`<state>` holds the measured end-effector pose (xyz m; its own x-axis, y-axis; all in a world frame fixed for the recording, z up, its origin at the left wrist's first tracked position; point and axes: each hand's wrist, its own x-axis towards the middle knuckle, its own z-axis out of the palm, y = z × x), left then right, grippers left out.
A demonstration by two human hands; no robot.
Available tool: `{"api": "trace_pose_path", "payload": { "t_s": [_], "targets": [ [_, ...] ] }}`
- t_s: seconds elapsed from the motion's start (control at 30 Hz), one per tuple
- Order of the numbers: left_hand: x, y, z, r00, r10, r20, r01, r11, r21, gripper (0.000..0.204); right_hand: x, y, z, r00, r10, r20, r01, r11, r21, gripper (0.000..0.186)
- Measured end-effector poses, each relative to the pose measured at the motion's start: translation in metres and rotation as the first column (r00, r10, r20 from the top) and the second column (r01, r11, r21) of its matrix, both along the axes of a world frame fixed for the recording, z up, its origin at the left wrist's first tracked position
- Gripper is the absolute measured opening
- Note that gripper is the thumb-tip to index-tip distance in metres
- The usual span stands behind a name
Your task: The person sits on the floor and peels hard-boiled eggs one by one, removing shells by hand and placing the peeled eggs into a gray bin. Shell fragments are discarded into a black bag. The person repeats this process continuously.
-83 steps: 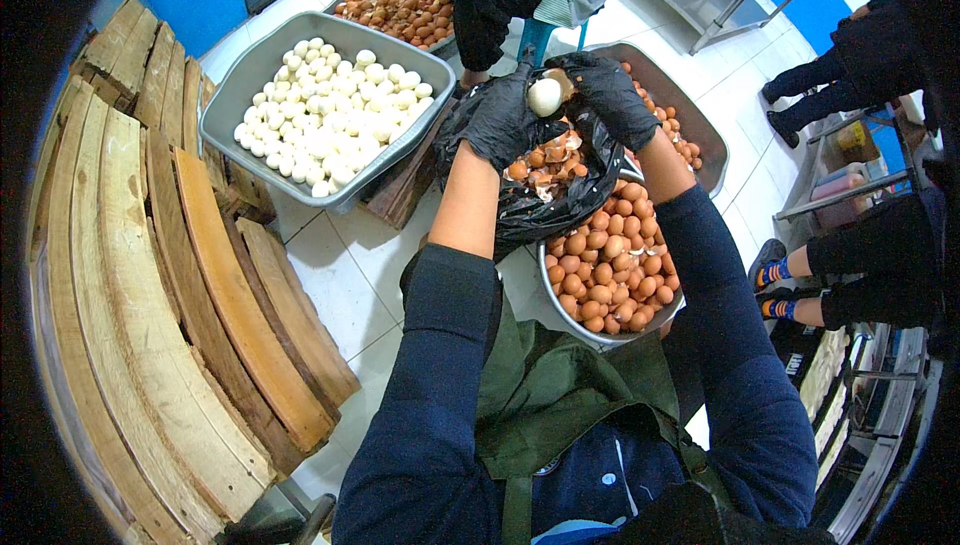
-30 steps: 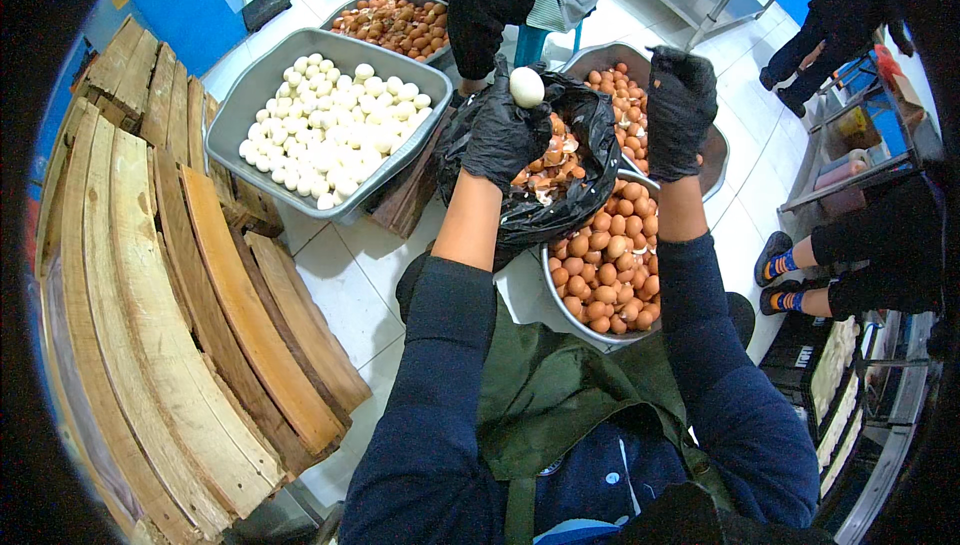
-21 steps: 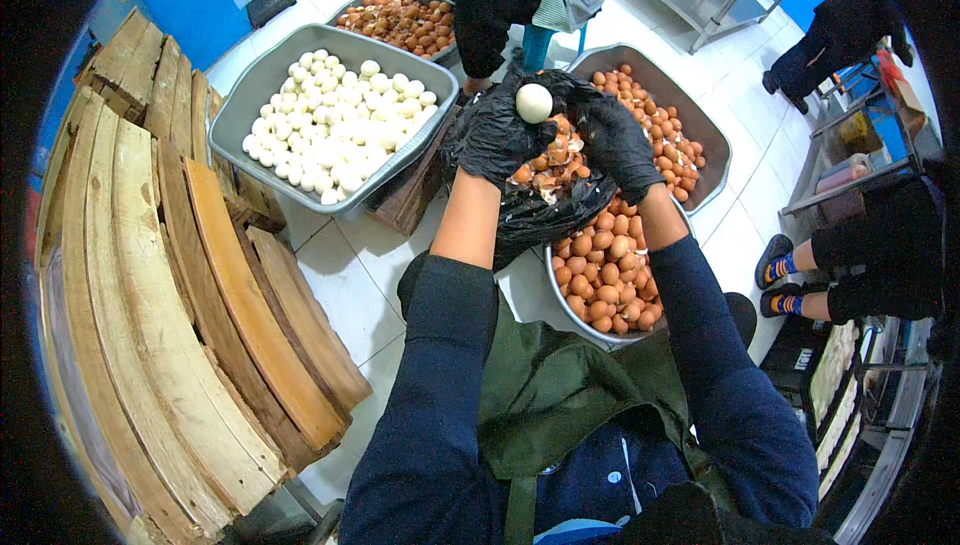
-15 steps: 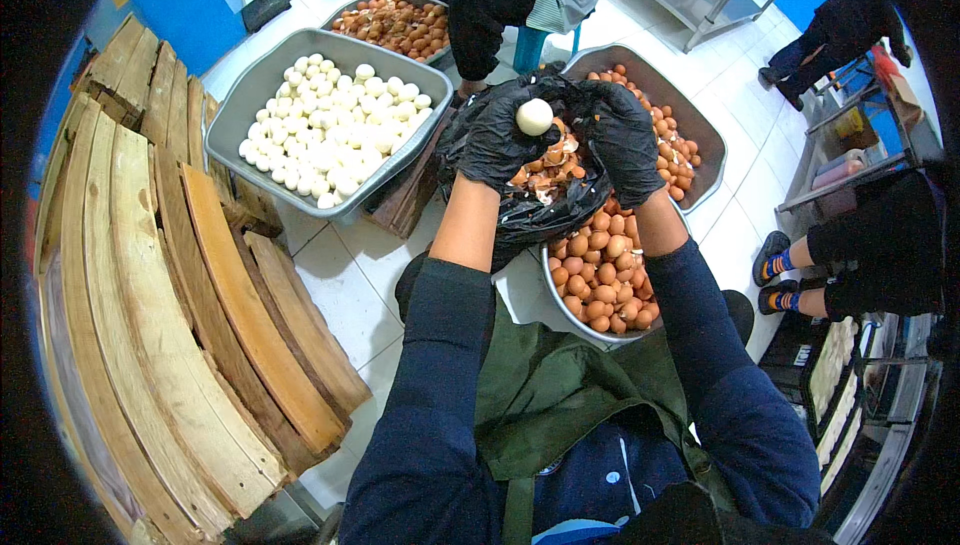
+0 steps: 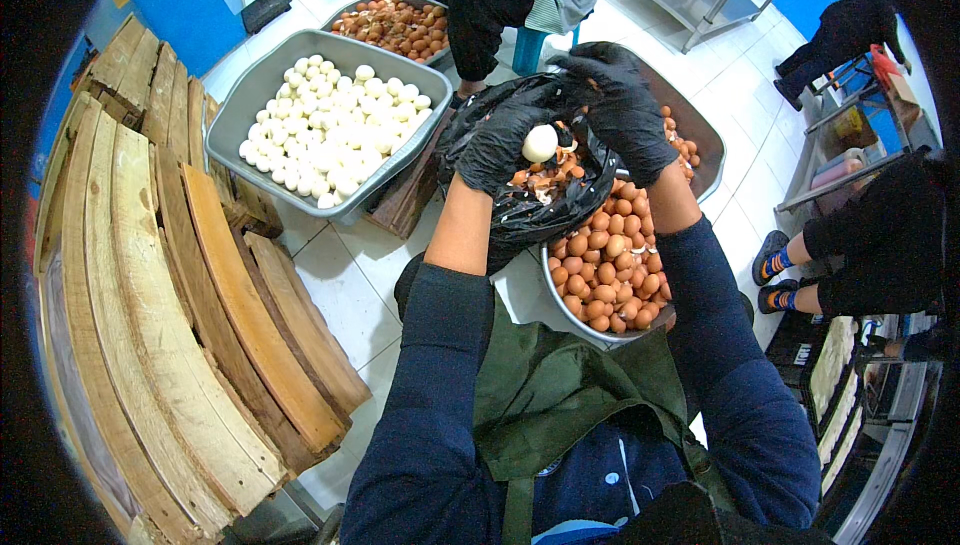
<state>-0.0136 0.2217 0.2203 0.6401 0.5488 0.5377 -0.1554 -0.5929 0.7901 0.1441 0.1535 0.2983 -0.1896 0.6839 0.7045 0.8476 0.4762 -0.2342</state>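
My left hand (image 5: 497, 148), in a black glove, is closed around a peeled egg (image 5: 540, 144), white and smooth, over a black plastic bag (image 5: 510, 230). Broken brown eggshells (image 5: 548, 181) lie inside the bag. My right hand (image 5: 632, 123), also black-gloved, hovers at the bag's right side. Its fingers reach left, loosely bent and apart from the egg, with nothing visible in them. Below it stands a round basin of brown eggs (image 5: 605, 280), and my right forearm covers part of its edge. To the left, a grey tub (image 5: 345, 207) holds many peeled eggs (image 5: 330, 130).
A second grey tub (image 5: 712, 130) with brown eggs stands behind my right hand. Wooden pallets (image 5: 190, 315) fill the left side. A co-worker (image 5: 500, 5) sits ahead by a tub of brown eggs (image 5: 395, 30). Other people stand at the right near metal tables.
My left hand and the peeled egg have moved slightly down. My right hand has lifted its fingers up and left, uncovering more brown eggs in the basin.
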Motion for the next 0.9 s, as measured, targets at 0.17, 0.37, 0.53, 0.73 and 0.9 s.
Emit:
{"api": "trace_pose_path", "payload": {
  "t_s": [0.17, 0.37, 0.53, 0.73, 0.9],
  "targets": [
    [-0.001, 0.010, -0.017, 0.994, -0.108, -0.013, 0.106, 0.986, -0.125, 0.050, 0.012, 0.007, -0.026, 0.997, 0.030, -0.076, -0.060, 0.901, -0.431, 0.030],
    [-0.010, 0.005, -0.014, 1.000, -0.008, 0.000, 0.008, 0.981, 0.193, 0.049, 0.059, 0.033, -0.046, 0.928, -0.371, 0.037, 0.350, 0.832, -0.430, 0.028],
    [-0.018, 0.005, 0.002, 0.925, -0.097, 0.368, 0.298, 0.784, -0.544, 0.044, 0.086, 0.011, 0.005, 0.943, -0.315, 0.107, 0.308, 0.948, 0.078, 0.015],
    [-0.013, 0.034, -0.033, 0.665, 0.276, 0.694, 0.702, 0.084, -0.707, 0.026, 0.070, 0.003, -0.070, 0.748, -0.621, 0.234, 0.652, 0.754, -0.083, 0.028],
    [-0.049, 0.063, -0.092, 0.502, 0.702, -0.505, -0.599, 0.703, 0.382, 0.046, 0.126, -0.014, -0.167, 0.769, -0.460, 0.443, 0.634, 0.632, -0.445, 0.041]
  ]
}}
